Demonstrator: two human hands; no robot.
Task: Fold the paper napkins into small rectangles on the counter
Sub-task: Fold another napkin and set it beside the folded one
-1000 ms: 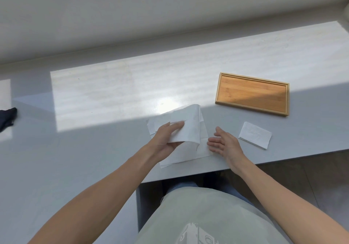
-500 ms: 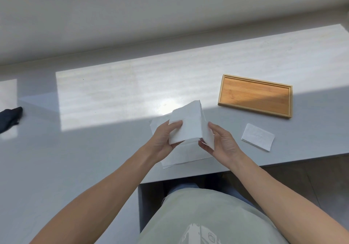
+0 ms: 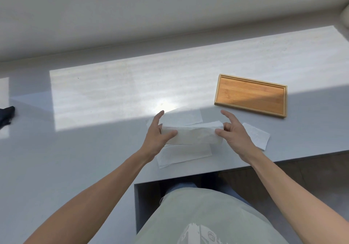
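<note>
A white paper napkin (image 3: 194, 135) is stretched flat between my two hands, lifted just above the counter. My left hand (image 3: 156, 134) pinches its left end between thumb and fingers, index finger raised. My right hand (image 3: 232, 132) pinches its right end, index finger also pointing up. Under the held napkin lies a small pile of unfolded white napkins (image 3: 185, 154) near the counter's front edge. A napkin folded into a small rectangle (image 3: 257, 137) lies on the counter just right of my right hand.
A shallow bamboo tray (image 3: 251, 95) sits at the back right on the grey counter (image 3: 94, 149). A dark object (image 3: 6, 114) lies at the far left edge. The counter's front edge drops off just below the pile, over my lap.
The napkin that my left hand lifted alone is now held by both hands and pulled out wide. My right hand rose from the counter and took the right end.
</note>
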